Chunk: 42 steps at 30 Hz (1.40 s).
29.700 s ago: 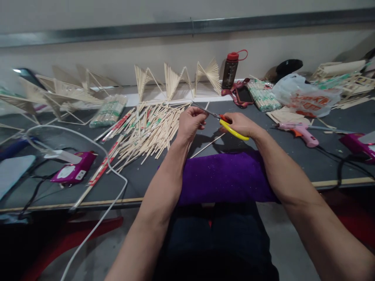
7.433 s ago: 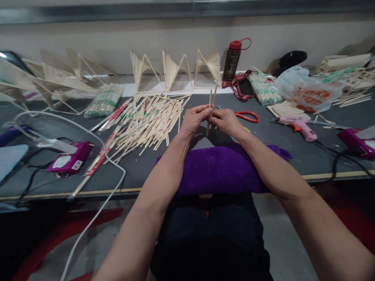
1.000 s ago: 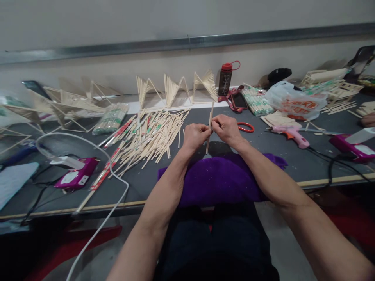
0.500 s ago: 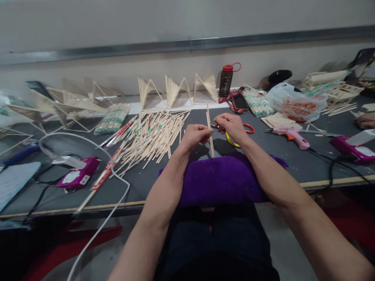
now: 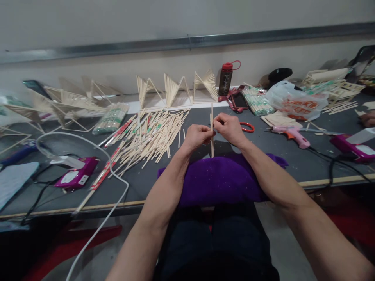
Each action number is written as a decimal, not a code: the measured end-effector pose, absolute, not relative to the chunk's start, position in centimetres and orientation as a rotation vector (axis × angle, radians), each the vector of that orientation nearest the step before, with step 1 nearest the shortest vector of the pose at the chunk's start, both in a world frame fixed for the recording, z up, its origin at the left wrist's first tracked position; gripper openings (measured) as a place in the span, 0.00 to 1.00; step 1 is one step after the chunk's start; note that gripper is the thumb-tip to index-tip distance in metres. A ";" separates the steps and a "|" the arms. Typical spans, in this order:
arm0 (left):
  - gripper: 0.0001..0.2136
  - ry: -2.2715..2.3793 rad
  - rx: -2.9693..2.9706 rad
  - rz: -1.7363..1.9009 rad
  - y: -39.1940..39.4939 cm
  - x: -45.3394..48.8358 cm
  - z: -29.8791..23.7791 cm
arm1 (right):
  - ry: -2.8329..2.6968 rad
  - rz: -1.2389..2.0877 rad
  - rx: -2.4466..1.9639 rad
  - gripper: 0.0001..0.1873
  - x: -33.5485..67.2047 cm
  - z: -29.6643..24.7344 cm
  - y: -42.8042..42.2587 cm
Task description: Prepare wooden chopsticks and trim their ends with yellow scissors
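Between my hands a pair of thin wooden chopsticks [image 5: 212, 146] stands nearly upright, one reaching higher than the other. My left hand [image 5: 197, 136] is closed, pinching them around the middle between thumb and fingers. Just right of it and a little higher, my right hand [image 5: 228, 125] is closed too, its fingertips against the chopsticks. Their lower ends come down to a purple cloth [image 5: 216, 181] spread over the table edge and my lap. Behind my right wrist shows the orange handle loop of scissors [image 5: 247, 127]; the rest is mostly hidden.
Loose chopsticks [image 5: 155, 136] lie heaped to the left, near a fanned stick structure [image 5: 175, 93]. A pink glue gun [image 5: 293, 133], a plastic bag [image 5: 295, 101] and a bottle [image 5: 225, 80] are to the right. A white cable [image 5: 127, 187] hangs over the front edge. Another person's hand [image 5: 368, 119] is far right.
The chopsticks have turned more upright, and one has shifted upward against the other. My right hand has come left to meet them. The yellow scissor handle is now hidden.
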<state>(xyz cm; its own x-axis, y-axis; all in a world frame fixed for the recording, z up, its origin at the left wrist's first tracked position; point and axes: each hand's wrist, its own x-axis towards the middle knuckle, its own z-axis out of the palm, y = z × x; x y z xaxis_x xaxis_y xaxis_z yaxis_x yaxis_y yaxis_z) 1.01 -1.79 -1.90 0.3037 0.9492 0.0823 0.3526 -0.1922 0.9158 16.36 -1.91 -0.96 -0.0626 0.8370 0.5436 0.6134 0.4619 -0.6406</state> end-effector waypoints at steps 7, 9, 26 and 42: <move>0.09 1.107 1.615 0.887 -1.7 1.1 -2.0 | -1.565 0.588 -1.199 0.05 16.0 -1.7 -1.4; 0.09 1.059 1.564 0.889 -1.7 1.1 -1.9 | -1.477 0.749 -1.150 0.04 15.9 -1.9 -1.2; 0.13 0.869 1.577 0.904 -1.4 0.5 -2.1 | -1.091 1.337 -1.002 0.03 15.7 -1.5 -1.1; 0.11 0.855 1.468 1.017 -1.0 -0.1 -1.6 | -1.169 1.285 -0.933 0.07 18.1 -1.2 -0.7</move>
